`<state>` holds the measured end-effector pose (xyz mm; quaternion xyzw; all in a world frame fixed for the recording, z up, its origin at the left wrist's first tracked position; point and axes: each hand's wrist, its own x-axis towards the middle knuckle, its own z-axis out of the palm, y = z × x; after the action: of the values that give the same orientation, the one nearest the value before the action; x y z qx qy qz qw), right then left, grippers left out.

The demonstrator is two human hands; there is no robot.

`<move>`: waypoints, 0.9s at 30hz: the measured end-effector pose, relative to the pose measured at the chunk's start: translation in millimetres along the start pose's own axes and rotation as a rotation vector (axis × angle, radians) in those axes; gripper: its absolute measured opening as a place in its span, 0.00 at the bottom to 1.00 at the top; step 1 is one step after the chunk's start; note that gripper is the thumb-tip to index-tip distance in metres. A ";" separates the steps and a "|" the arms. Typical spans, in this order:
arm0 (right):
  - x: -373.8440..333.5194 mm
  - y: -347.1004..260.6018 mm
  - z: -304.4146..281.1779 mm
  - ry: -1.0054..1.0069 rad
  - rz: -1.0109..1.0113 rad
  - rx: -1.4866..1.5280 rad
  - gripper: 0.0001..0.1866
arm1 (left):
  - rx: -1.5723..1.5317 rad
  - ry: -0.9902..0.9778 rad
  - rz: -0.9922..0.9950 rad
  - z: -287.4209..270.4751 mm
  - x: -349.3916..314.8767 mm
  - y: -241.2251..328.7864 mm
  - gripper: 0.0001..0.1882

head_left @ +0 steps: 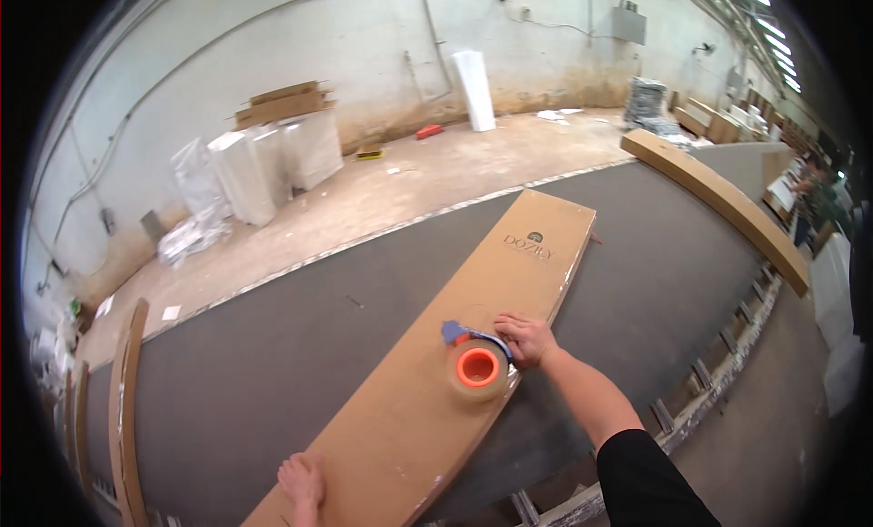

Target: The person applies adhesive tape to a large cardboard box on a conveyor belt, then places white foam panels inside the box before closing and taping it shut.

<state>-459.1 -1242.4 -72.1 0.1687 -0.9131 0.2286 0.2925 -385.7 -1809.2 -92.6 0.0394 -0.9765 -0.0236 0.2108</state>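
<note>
A long, flat brown cardboard box (436, 336) lies diagonally across the dark conveyor belt, with a printed logo near its far end. My right hand (527, 339) is closed round the handle of a tape dispenser (476, 332). The dispenser has a blue frame and a roll of tape on an orange core, and it is over the box near its right edge. At the near end of the box, my left hand (302, 480) grips its left edge, with the fingers curled over the side.
Another long carton (718, 204) lies across the belt at the far right, and a narrow one (127, 413) at the left. Metal rollers (700, 374) line the belt's near edge. Beyond the belt, white wrapped packages (273, 163) stand by the wall, beside a leaning white slab (474, 90).
</note>
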 end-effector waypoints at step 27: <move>-99.2 -380.0 96.6 0.047 0.618 0.702 0.26 | -0.434 -0.210 -0.274 -141.0 -147.3 -1.1 0.32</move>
<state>-258.7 -1593.6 -81.6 -0.0277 -0.7813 0.6037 0.1563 -193.5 -1801.6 -24.7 0.1224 -0.9506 -0.2646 0.1068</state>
